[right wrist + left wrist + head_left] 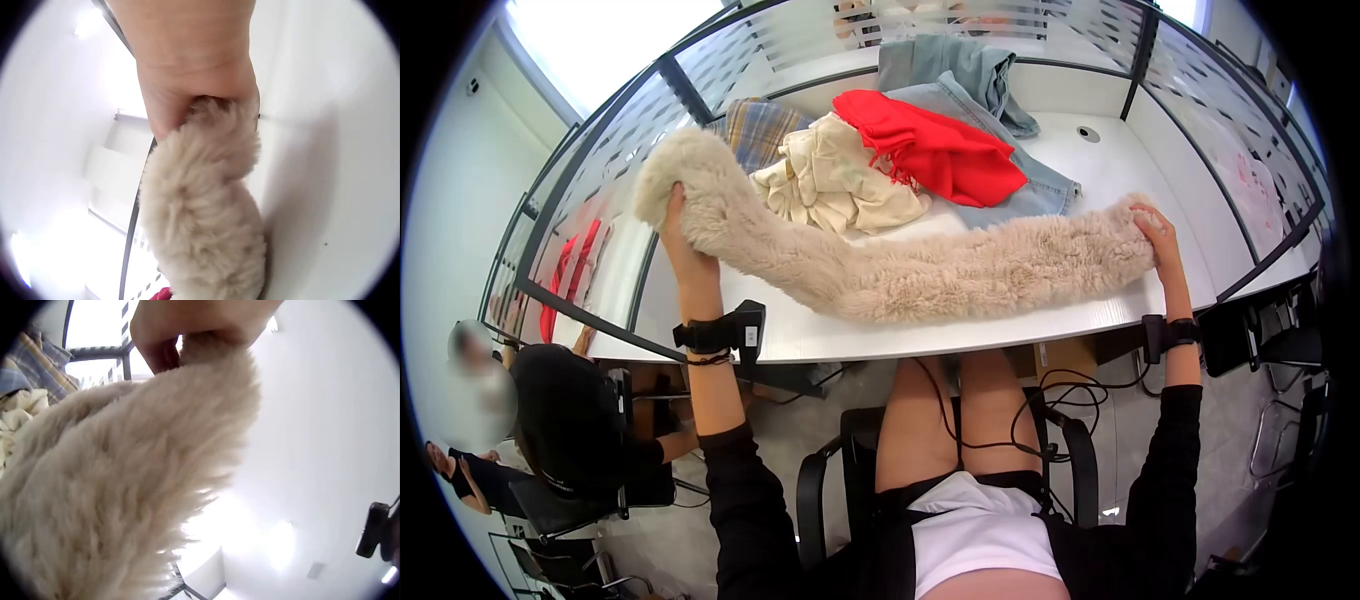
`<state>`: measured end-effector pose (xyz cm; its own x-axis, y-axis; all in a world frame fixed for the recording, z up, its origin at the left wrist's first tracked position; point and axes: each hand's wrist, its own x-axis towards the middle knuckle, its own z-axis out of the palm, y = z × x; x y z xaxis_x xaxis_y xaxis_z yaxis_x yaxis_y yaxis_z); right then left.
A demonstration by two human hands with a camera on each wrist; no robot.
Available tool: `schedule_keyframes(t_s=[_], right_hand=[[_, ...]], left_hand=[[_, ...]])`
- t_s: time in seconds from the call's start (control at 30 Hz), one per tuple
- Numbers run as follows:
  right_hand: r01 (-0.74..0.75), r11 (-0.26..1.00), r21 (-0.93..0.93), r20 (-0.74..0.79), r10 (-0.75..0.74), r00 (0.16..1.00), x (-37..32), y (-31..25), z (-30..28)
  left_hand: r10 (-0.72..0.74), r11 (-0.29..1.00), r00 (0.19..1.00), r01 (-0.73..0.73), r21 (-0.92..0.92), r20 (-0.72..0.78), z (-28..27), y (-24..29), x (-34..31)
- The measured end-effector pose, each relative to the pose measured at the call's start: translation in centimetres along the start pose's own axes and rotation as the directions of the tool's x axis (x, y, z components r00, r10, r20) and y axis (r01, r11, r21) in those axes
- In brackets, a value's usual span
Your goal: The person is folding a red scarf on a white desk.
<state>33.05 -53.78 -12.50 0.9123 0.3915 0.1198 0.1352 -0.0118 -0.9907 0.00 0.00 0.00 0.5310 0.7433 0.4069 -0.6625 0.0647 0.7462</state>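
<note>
A long beige fluffy scarf stretches between both hands over the front of the white desk, its middle sagging. The left hand grips its left end, which is raised higher and flops over at the top. At the right end, the right hand pinches the fur. Close up in the left wrist view, the left hand has its fingers curled round the plush fabric. In the right wrist view the right hand holds a bunched end of the scarf; its fingertips are mostly hidden.
Behind the scarf lie a red fringed cloth, a cream garment, a plaid cloth and blue denim. Partition panels surround the desk. A person in black sits at the left. A black cable crosses the lap.
</note>
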Motion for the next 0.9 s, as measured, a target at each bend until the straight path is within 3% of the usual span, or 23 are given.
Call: schedule_keyframes(t_s=[0.07,0.17,0.3,0.47,0.8,0.9], right_hand=[[0.070,0.997,0.045,-0.099,-0.065,0.993,0.6,1.2,0.6],[-0.006,1.000,-0.026,-0.143,0.003,0.990,1.0,3.0,0.6],[0.052,0.987,-0.150,-0.184,-0.079,0.980,1.5,4.3,-0.3],[0.062,0.992,-0.105,-0.242,-0.086,0.967,1.1,4.9,0.0],[0.077,0.979,-0.191,-0.256,-0.125,0.958,0.5,3.8,1.1],[0.044,0.982,-0.185,-0.267,-0.093,0.959,1.0,4.3,0.8]], left_hand=[[-0.012,0.996,1.000,0.013,0.090,-0.004,1.7,-0.5,-0.4],[-0.056,0.995,0.998,0.055,0.077,0.000,4.1,-2.2,-0.7],[-0.146,0.983,0.989,0.147,0.109,-0.017,3.1,-4.8,0.0],[-0.286,0.958,0.958,0.286,0.006,0.004,1.4,-6.8,1.2],[-0.386,0.922,0.919,0.387,0.010,0.075,0.8,-8.2,2.0],[-0.332,0.943,0.942,0.333,-0.008,0.051,1.0,-8.6,1.6]])
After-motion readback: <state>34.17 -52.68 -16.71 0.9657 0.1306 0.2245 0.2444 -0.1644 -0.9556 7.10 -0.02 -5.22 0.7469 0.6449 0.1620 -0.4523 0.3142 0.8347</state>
